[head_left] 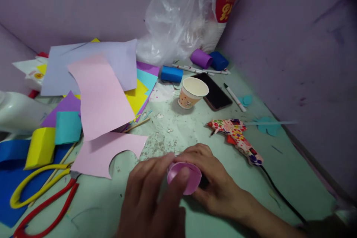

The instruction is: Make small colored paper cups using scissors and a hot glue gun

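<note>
Both my hands meet low in the middle of the view, over the pale green table (290, 171). My left hand (152, 202) presses its thumb and fingers on a small curved piece of pink paper (188, 176). My right hand (213, 182) wraps round the same pink piece from behind, fingers curled. Just right of my hands lies a flower-patterned glue gun (237, 135) with a black cord.
Pink sheets (102, 96), lilac, yellow and teal paper lie at the left, with yellow and red-handled scissors (41, 193). A paper cup (192, 92), a dark phone (216, 93), a pen (235, 97), paper rolls, a plastic bag (178, 18) and stacked cups stand behind. Purple walls close in.
</note>
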The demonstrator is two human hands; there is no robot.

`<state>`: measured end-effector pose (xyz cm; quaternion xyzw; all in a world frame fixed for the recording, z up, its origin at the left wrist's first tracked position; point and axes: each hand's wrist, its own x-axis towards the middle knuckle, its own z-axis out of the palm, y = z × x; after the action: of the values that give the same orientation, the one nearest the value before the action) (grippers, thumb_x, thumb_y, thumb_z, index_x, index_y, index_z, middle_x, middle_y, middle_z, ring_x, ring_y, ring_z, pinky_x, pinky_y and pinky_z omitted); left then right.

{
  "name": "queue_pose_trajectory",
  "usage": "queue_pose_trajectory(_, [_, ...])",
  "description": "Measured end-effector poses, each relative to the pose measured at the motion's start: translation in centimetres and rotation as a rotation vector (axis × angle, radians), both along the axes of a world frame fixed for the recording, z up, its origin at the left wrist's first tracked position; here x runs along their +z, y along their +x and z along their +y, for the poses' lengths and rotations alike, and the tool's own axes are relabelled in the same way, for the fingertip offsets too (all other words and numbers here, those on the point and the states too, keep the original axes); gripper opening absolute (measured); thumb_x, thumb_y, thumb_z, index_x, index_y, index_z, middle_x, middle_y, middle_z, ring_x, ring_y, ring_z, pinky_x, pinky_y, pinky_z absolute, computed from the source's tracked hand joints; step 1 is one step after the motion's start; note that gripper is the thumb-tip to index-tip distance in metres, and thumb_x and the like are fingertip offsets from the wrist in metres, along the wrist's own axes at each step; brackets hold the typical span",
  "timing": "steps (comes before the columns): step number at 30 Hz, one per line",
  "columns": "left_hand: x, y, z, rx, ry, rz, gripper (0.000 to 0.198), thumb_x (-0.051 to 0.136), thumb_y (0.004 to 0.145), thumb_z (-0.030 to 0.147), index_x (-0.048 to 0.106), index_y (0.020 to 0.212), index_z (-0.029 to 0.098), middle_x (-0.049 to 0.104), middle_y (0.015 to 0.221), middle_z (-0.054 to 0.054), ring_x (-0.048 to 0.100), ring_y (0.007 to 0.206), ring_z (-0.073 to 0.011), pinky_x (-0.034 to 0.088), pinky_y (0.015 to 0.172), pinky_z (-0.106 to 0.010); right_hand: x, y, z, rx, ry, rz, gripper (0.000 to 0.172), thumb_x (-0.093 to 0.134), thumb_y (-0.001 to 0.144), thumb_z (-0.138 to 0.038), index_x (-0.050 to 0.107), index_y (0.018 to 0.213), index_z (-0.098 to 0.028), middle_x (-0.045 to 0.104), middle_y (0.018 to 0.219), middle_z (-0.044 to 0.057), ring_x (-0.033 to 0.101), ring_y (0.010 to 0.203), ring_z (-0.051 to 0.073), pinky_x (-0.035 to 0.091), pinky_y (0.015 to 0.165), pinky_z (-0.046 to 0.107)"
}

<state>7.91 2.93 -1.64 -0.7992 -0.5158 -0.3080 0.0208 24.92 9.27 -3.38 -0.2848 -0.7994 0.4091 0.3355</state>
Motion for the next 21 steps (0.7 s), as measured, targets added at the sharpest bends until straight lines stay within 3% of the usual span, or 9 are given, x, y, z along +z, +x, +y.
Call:
queue_pose_trajectory(3, [0.7, 1.4, 1.4, -0.102, 0.006, 0.240, 0.053, 0.046, 0.081, 0.029, 0.044, 0.131, 0.011, 0.043, 0.139, -0.016, 0.033, 0.130, -0.0349, 0.024, 0.105, -0.050, 0.1, -0.1, 0.1, -0.038, 0.012, -0.007, 0.019, 0.056, 0.077, -0.015, 0.058, 0.096, -0.018, 0.062, 0.089, 0.007, 0.054, 0.086, 0.022, 0.042, 0.078, 0.040])
queue_pose_trajectory(8, [0.1, 2.3, 2.4, -0.084, -0.064, 0.368, 0.058, 0.046, 0.080, 0.026, 0.040, 0.135, 0.006, 0.047, 0.138, -0.017, 0.032, 0.132, -0.0317, 0.017, 0.107, -0.048, 0.3, 0.9, 0.5, -0.014, 0.035, -0.108, 0.022, 0.057, 0.070, -0.010, 0.057, 0.091, -0.016, 0.061, 0.091, 0.009, 0.052, 0.095, 0.026, 0.041, 0.081, 0.043])
queue_pose_trajectory(12, [0.2, 1.1, 2.6, -0.140, -0.066, 0.476, 0.061, 0.048, 0.082, 0.028, 0.037, 0.138, 0.006, 0.042, 0.142, -0.018, 0.030, 0.133, -0.0323, 0.015, 0.109, -0.046, 0.4, 2.6, 1.0, 0.021, 0.010, -0.156, 0.049, 0.069, 0.070, -0.013, 0.050, 0.115, -0.014, 0.060, 0.115, 0.011, 0.045, 0.115, 0.026, 0.033, 0.099, 0.043])
queue_pose_trajectory(14, [0.3, 0.8, 2.7, -0.149, -0.081, 0.495, 0.062, 0.048, 0.083, 0.030, 0.036, 0.138, 0.006, 0.039, 0.144, -0.019, 0.029, 0.133, -0.0328, 0.013, 0.110, -0.047, 0.3, 3.3, 1.1, -0.019, 0.028, -0.132, 0.059, 0.071, 0.072, -0.017, 0.045, 0.125, -0.013, 0.056, 0.123, 0.011, 0.042, 0.118, 0.025, 0.031, 0.102, 0.042])
queue_pose_trajectory(17, [0.5, 0.9, 2.7, -0.184, -0.106, 0.493, 0.066, 0.047, 0.084, 0.033, 0.030, 0.142, 0.005, 0.032, 0.148, -0.020, 0.025, 0.136, -0.0333, 0.009, 0.112, -0.047, 0.2, 3.6, 1.1, -0.071, 0.045, -0.106, 0.054, 0.068, 0.076, -0.017, 0.046, 0.125, -0.013, 0.058, 0.121, 0.010, 0.044, 0.117, 0.023, 0.033, 0.101, 0.040])
queue_pose_trajectory(21, [1.1, 1.2, 2.1, -0.114, -0.139, 0.238, 0.064, 0.035, 0.091, 0.037, 0.017, 0.147, 0.014, 0.020, 0.155, -0.012, 0.024, 0.139, -0.0305, 0.021, 0.111, -0.047, 0.0, 3.5, 1.1, -0.141, 0.046, -0.097, 0.047, 0.061, 0.074, -0.005, 0.054, 0.121, -0.010, 0.063, 0.115, 0.011, 0.049, 0.111, 0.022, 0.036, 0.099, 0.040])
